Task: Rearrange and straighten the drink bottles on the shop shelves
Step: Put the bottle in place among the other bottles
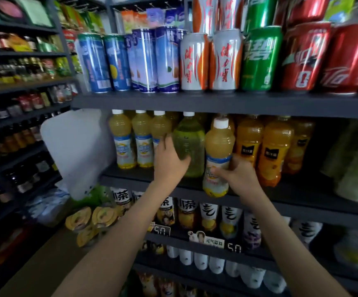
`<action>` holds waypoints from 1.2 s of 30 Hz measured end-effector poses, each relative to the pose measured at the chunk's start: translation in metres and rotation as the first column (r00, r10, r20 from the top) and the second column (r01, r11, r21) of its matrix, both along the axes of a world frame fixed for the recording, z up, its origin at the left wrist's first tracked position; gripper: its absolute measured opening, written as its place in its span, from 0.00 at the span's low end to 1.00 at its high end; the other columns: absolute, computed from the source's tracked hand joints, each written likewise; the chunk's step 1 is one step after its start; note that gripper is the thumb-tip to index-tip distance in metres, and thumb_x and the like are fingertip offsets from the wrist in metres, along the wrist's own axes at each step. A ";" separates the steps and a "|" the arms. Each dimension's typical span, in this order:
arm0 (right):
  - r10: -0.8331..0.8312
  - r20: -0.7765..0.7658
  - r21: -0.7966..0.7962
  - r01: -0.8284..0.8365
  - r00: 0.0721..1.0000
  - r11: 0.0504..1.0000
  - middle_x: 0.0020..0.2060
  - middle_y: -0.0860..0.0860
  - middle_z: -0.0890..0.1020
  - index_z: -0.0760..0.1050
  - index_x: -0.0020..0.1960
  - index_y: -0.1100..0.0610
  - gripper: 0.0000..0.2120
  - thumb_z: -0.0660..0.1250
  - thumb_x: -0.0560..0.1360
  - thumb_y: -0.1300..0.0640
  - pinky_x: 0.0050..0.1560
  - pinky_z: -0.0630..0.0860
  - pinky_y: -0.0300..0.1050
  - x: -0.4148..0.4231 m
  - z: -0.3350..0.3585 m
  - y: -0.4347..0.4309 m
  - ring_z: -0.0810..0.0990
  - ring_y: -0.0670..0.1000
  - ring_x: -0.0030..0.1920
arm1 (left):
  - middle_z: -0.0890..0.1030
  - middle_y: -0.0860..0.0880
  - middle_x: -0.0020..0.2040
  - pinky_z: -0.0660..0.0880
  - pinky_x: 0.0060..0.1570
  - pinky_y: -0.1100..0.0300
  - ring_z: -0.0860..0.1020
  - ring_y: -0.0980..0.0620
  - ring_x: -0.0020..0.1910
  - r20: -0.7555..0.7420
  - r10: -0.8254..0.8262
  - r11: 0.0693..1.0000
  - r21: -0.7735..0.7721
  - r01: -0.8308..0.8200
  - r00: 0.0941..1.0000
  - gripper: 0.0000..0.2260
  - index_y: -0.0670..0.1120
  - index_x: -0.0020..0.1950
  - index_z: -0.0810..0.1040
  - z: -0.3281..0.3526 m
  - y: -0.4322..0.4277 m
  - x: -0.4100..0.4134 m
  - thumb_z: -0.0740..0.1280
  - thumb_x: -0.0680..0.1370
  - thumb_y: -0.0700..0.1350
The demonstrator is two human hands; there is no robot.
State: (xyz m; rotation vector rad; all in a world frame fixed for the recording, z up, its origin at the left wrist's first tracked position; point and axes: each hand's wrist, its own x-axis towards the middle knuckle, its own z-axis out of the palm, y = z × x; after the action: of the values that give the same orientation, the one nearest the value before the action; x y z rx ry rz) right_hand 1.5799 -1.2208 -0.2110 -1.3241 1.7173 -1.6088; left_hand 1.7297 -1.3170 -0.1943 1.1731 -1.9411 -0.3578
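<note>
Dark grey metal shelving fills this shop aisle, and we face the middle shelf (195, 185) of drink bottles. Our right hand (241, 179) has its fingers (218, 171) wrapped tight across the blue-and-white label of a yellow juice bottle (218, 146) with a white cap, held forward so its base hangs past the shelf's front lip; the label's print is too blurred to read. Our left hand (169, 161) clasps the green bottle (189, 142) just beside it, thumb across the front and fingers curled round its left side; that bottle stands on the shelf. To its left stand three more yellow bottles (131, 142); to the right, orange juice bottles (270, 151) with black labels. On the shelf above, white-and-orange cans (208, 61) carry red Chinese script, a green can (259, 58) shows "碧", red cans (328, 58) stand beside it, and blue cans (131, 61) line the left. Below, tea bottles (122, 198) are marked "茶", two price tags (162, 230) show "50", and a card (213, 242) reads "元气森林". A white plastic jug (77, 151) is at the shelf's left end.
</note>
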 end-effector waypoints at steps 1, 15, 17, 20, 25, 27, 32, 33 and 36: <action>-0.031 -0.006 -0.004 0.031 1.000 1.000 0.47 0.47 0.81 0.75 0.57 0.55 0.19 0.75 0.68 0.61 0.50 0.76 0.44 0.001 0.000 0.001 0.80 0.47 0.49 | 0.61 0.42 0.74 0.62 0.70 0.50 0.59 0.43 0.73 0.011 -0.002 1.000 -0.011 0.002 1.000 0.37 0.43 0.76 0.54 -0.004 -0.003 -0.003 0.70 0.74 0.51; -0.232 -0.101 -0.100 0.222 0.967 0.970 0.48 0.41 0.77 0.70 0.67 0.51 0.22 0.70 0.74 0.58 0.40 0.72 0.23 0.024 -0.018 -0.003 0.74 0.33 0.45 | 0.61 0.39 0.70 0.55 0.69 0.45 0.57 0.39 0.69 -0.075 0.072 0.990 -0.119 -0.080 0.995 0.49 0.41 0.76 0.51 -0.019 -0.028 -0.042 0.72 0.67 0.63; -0.240 -0.101 -0.105 0.229 0.966 0.968 0.48 0.39 0.77 0.69 0.65 0.48 0.22 0.70 0.74 0.57 0.40 0.72 0.23 0.024 -0.018 -0.002 0.74 0.31 0.45 | 0.61 0.39 0.70 0.57 0.68 0.45 0.58 0.39 0.69 -0.122 0.062 0.990 -0.118 -0.076 0.991 0.49 0.40 0.75 0.52 -0.020 -0.028 -0.045 0.73 0.66 0.60; -0.246 -0.097 -0.090 0.238 0.964 0.967 0.46 0.36 0.77 0.68 0.61 0.43 0.20 0.70 0.74 0.55 0.39 0.73 0.26 0.025 -0.016 0.001 0.75 0.33 0.45 | 0.61 0.39 0.69 0.59 0.67 0.46 0.58 0.38 0.68 -0.194 0.016 0.992 -0.120 -0.040 0.981 0.48 0.39 0.75 0.54 -0.019 -0.023 -0.044 0.75 0.65 0.58; -0.310 -0.128 -0.091 0.300 0.942 0.950 0.49 0.41 0.79 0.70 0.67 0.50 0.24 0.71 0.73 0.54 0.40 0.72 0.28 0.021 -0.014 0.007 0.77 0.40 0.47 | 0.60 0.40 0.68 0.65 0.66 0.47 0.60 0.40 0.68 -0.318 -0.118 0.983 -0.172 0.065 0.941 0.47 0.42 0.74 0.54 -0.031 -0.015 -0.027 0.76 0.64 0.54; -0.335 -0.127 -0.113 0.322 0.934 0.940 0.50 0.43 0.79 0.69 0.68 0.51 0.25 0.71 0.73 0.54 0.41 0.73 0.28 0.021 -0.018 0.009 0.77 0.41 0.48 | 0.58 0.41 0.69 0.67 0.66 0.46 0.61 0.41 0.68 -0.355 -0.161 0.974 -0.210 0.089 0.921 0.46 0.44 0.74 0.54 -0.040 -0.011 -0.020 0.76 0.65 0.54; -0.373 -0.096 -0.176 0.353 0.923 0.919 0.52 0.43 0.79 0.69 0.69 0.52 0.25 0.71 0.73 0.55 0.44 0.75 0.31 0.029 -0.025 0.010 0.78 0.43 0.51 | 0.58 0.39 0.70 0.70 0.63 0.49 0.63 0.40 0.68 -0.459 -0.209 0.972 -0.196 0.132 0.863 0.46 0.46 0.74 0.51 -0.050 0.000 -0.011 0.76 0.65 0.53; -0.374 -0.101 -0.180 0.353 0.922 0.918 0.52 0.43 0.79 0.70 0.68 0.51 0.25 0.71 0.73 0.55 0.44 0.75 0.30 0.031 -0.024 0.009 0.79 0.43 0.51 | 0.59 0.39 0.69 0.70 0.62 0.50 0.64 0.41 0.67 -0.465 -0.207 0.973 -0.191 0.131 0.861 0.46 0.46 0.74 0.51 -0.049 0.002 -0.010 0.76 0.65 0.52; -0.362 -0.129 -0.168 0.340 0.923 0.925 0.53 0.44 0.80 0.71 0.66 0.52 0.22 0.71 0.73 0.55 0.42 0.75 0.27 0.037 -0.018 0.007 0.78 0.38 0.48 | 0.61 0.45 0.65 0.70 0.58 0.56 0.65 0.48 0.63 -0.507 -0.227 0.973 -0.148 0.175 0.832 0.46 0.45 0.72 0.53 -0.044 0.004 -0.002 0.78 0.63 0.48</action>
State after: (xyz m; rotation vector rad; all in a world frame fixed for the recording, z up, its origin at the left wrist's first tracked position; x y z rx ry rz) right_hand 1.6174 -1.2137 -0.2293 -1.2919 2.0652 -1.8980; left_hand 1.7277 -1.3134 -0.2383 0.7077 -1.5755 -0.6190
